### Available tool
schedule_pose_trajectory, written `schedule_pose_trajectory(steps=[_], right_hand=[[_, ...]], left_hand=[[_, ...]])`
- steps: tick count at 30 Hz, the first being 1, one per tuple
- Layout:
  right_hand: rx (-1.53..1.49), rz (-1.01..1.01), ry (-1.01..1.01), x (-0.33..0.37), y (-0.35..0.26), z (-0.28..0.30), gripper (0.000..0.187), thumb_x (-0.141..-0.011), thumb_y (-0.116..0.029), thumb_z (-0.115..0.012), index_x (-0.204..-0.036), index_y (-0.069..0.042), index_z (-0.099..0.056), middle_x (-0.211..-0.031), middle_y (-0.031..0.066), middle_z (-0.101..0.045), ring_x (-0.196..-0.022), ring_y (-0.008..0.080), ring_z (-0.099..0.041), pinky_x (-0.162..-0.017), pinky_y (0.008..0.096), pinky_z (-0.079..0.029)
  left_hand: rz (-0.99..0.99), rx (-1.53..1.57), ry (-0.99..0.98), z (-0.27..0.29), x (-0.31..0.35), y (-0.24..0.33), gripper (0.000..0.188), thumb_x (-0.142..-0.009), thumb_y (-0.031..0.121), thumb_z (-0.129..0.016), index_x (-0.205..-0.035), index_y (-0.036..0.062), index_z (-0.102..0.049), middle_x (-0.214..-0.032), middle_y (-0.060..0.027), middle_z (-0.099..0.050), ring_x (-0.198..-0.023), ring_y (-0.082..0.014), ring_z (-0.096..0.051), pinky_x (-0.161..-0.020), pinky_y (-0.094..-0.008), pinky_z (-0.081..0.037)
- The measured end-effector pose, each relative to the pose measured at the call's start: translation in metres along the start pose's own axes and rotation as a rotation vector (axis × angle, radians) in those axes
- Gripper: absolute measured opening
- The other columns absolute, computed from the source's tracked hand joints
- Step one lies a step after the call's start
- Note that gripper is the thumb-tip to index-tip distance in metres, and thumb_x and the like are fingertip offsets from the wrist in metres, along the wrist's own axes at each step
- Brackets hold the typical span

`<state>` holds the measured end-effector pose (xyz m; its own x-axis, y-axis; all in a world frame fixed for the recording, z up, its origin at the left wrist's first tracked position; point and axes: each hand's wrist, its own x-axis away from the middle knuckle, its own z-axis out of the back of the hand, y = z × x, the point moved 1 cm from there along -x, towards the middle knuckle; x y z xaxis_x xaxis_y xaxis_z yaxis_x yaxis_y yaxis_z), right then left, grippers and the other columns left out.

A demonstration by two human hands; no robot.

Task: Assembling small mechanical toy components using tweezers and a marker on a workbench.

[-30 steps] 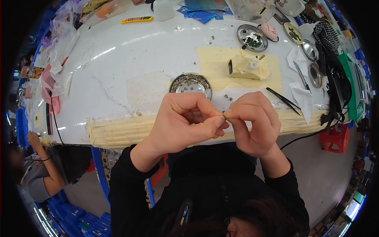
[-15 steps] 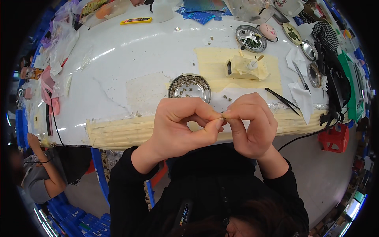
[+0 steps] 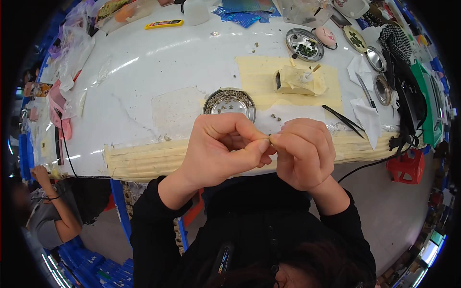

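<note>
Left hand: the back of the left hand (image 3: 211, 149) is turned up above the near edge of the tabletop (image 3: 158, 57); its grip is narrow, thumb and forefinger brought together at the tips.
Right hand: the right hand (image 3: 307, 156) is held just beside it with fingers curled; its grip is narrow too, its fingertips meeting those of the left.
Pinched piece: a tiny dark piece (image 3: 270, 137) is held between the fingertips of both hands; most of it is hidden, and its shape cannot be told.
Metal dish: small grey-brown bits are contained in the round dish (image 3: 246, 114), just beyond the left hand.
Loose bits: a few dark bits (image 3: 273, 116) are left on a white sheet (image 3: 300, 113) near the right hand.
Black tweezers: the tweezers (image 3: 342, 120) are laid slantwise to the right of the right hand, near a white tissue (image 3: 366, 115).
Taped block: a block (image 3: 293, 84) wrapped in pale yellow tape is placed farther back.
Green pieces: dark green pieces (image 3: 305, 50) are gathered on a round metal plate (image 3: 295, 36) behind the block.
Floor side: a red stool (image 3: 406, 168) is seen at right.
Co-worker: another person's raised hand (image 3: 40, 174) is seen at far left.
</note>
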<state>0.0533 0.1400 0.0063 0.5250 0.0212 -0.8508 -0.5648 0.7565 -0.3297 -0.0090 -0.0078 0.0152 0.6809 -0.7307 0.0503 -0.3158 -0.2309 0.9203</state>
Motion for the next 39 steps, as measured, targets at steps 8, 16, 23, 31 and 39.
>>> schedule_pose_trajectory(steps=[8,16,23,31,39], right_hand=[[-0.229,-0.184,-0.053,-0.002,-0.001,0.002,0.02,-0.065,0.006,-0.066,-0.082,-0.001,-0.059,-0.071,0.0064,-0.056,-0.061,0.0205,-0.054,-0.052,0.0277,-0.043],[-0.185,-0.044,-0.165,-0.01,0.009,0.008,0.024,-0.062,0.007,-0.065,-0.085,0.001,-0.059,-0.072,0.0084,-0.057,-0.06,0.0209,-0.056,-0.051,0.0281,-0.046],[-0.306,-0.172,-0.173,-0.008,0.005,0.008,0.015,-0.069,0.008,-0.063,-0.08,0.001,-0.057,-0.071,0.0092,-0.057,-0.059,0.0211,-0.056,-0.052,0.0266,-0.046],[-0.429,-0.478,-0.114,-0.003,0.008,0.015,0.011,-0.072,0.007,-0.062,-0.081,0.001,-0.058,-0.072,0.0094,-0.058,-0.061,0.0163,-0.057,-0.054,0.0239,-0.045],[-0.261,-0.4,-0.225,-0.003,0.012,0.025,0.013,-0.07,0.01,-0.061,-0.08,0.002,-0.058,-0.072,0.0096,-0.059,-0.06,0.018,-0.057,-0.054,0.0237,-0.045]], left_hand=[[-0.161,-0.244,0.026,0.0,0.002,0.001,0.002,-0.076,-0.002,-0.061,-0.076,-0.0034,-0.059,-0.07,-0.0089,-0.063,-0.066,-0.0104,-0.063,-0.06,-0.0212,-0.051],[0.123,-0.009,0.008,0.002,-0.002,0.007,0.005,-0.079,-0.001,-0.055,-0.075,-0.0033,-0.055,-0.071,-0.0146,-0.064,-0.059,-0.0141,-0.063,-0.053,-0.024,-0.053],[0.008,-0.017,-0.038,0.0,0.0,0.002,0.006,-0.08,0.0,-0.055,-0.076,-0.0029,-0.055,-0.072,-0.0147,-0.064,-0.059,-0.0145,-0.063,-0.053,-0.0241,-0.053],[-0.06,-0.158,0.129,0.001,-0.001,0.009,0.003,-0.079,-0.002,-0.058,-0.079,-0.0045,-0.059,-0.073,-0.0096,-0.064,-0.068,-0.0117,-0.063,-0.061,-0.0224,-0.052],[-0.291,-0.995,0.206,0.038,-0.017,0.032,0.001,-0.075,-0.003,-0.059,-0.075,-0.0039,-0.058,-0.072,-0.0066,-0.062,-0.063,-0.0104,-0.06,-0.059,-0.0224,-0.049]])
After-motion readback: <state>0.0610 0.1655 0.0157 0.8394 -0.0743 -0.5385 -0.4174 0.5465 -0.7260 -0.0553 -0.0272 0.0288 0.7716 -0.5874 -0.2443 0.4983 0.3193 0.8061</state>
